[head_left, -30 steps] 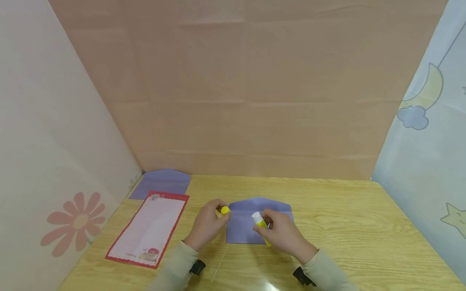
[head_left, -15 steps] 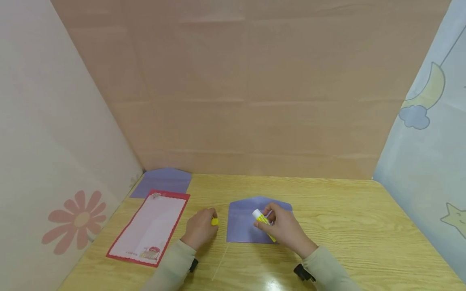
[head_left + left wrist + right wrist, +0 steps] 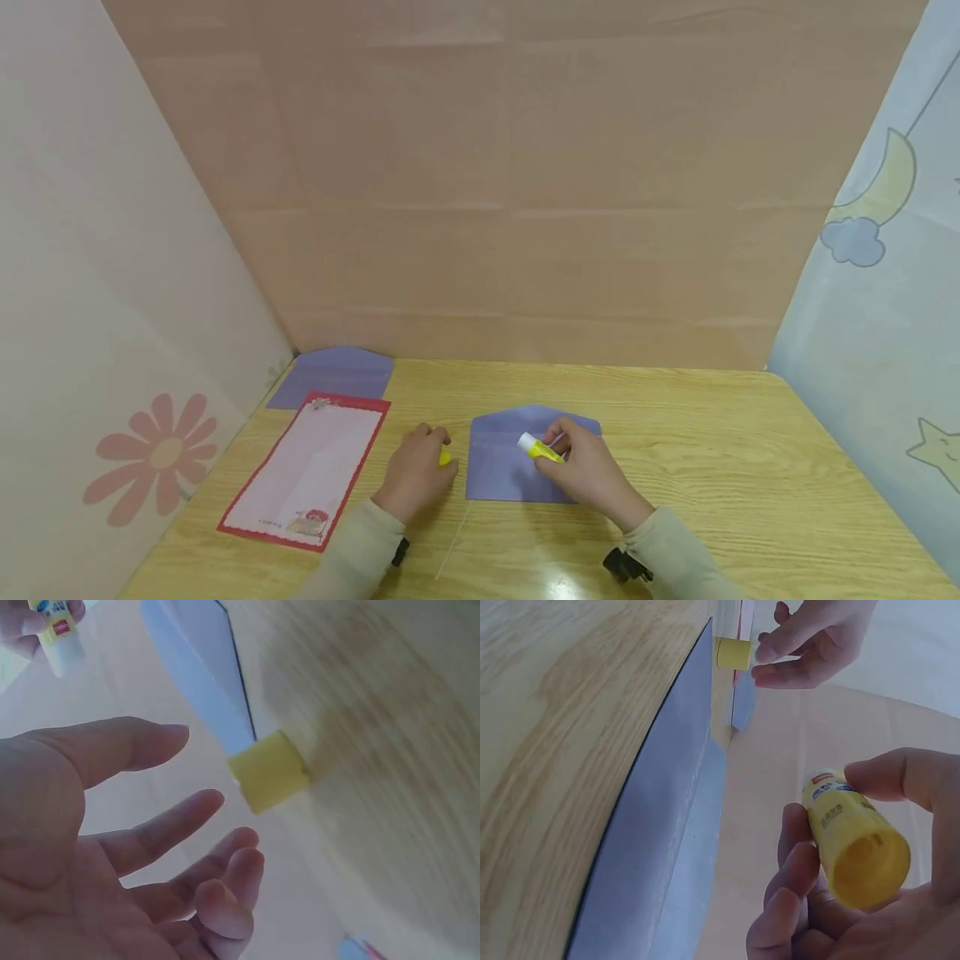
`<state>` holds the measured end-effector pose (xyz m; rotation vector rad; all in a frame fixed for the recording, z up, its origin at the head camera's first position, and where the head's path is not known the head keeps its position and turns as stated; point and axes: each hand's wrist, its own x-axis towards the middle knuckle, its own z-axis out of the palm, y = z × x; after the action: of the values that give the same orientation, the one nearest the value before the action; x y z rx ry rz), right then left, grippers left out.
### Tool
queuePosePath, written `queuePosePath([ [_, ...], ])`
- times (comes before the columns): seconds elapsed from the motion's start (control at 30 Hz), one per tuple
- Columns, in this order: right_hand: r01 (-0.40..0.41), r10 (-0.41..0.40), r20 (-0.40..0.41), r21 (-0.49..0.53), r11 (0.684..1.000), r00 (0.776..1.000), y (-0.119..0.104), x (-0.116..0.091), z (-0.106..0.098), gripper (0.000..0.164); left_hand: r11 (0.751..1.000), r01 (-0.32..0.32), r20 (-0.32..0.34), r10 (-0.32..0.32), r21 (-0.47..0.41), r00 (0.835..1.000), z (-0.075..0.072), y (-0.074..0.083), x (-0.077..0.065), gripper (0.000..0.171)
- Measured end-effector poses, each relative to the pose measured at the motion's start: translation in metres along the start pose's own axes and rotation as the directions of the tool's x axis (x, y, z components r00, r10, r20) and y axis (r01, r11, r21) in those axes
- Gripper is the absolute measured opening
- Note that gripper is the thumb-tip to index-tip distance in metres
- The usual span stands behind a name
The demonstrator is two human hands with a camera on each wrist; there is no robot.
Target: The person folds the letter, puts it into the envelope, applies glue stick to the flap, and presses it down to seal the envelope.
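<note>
A yellow glue stick cap [image 3: 268, 772] stands upright on the table, left of the purple envelope [image 3: 491, 471]. My left hand [image 3: 415, 473] is around the cap in the head view, but the left wrist view shows its loosely bent fingers [image 3: 161, 832] apart from it. My right hand [image 3: 588, 471] grips the glue stick [image 3: 528, 442] between thumb and fingers, holding it tilted above the envelope with its white end toward the upper left. In the right wrist view the yellow base of the glue stick [image 3: 866, 866] faces the camera. The envelope lies flat, its flap unfolded toward the back.
On the left lies a pink letter sheet [image 3: 315, 467] with a red border. Behind it a second purple envelope [image 3: 337, 379] lies in the far left corner of the wooden table [image 3: 697, 467]. Covered walls stand at the back and both sides.
My left hand has carried the cap down and left to the table, and its fingers have opened away from it. The glue stick in my right hand has tipped further to the left.
</note>
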<state>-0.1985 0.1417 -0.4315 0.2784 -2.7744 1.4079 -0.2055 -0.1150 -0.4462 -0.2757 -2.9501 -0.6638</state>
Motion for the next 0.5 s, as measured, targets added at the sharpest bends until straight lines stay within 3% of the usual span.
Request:
queuePosePath([
  [0.2,-0.012,0.013,-0.008,0.052,0.999,1.0,-0.002,0.004,0.002,0.021,0.99,-0.126,-0.032,0.128,0.061,0.991,-0.003,0.019,-0.014,0.023],
  [0.37,-0.021,0.033,-0.075,0.152,0.988,0.997,-0.005,0.015,0.006,0.024,0.964,-0.246,0.08,0.239,0.098,0.968,0.003,0.039,-0.028,0.031],
  [0.5,-0.027,0.046,-0.101,0.175,0.984,0.994,-0.008,0.023,0.011,0.027,0.944,-0.299,0.15,0.279,0.139,0.949,0.01,0.047,-0.035,0.039],
])
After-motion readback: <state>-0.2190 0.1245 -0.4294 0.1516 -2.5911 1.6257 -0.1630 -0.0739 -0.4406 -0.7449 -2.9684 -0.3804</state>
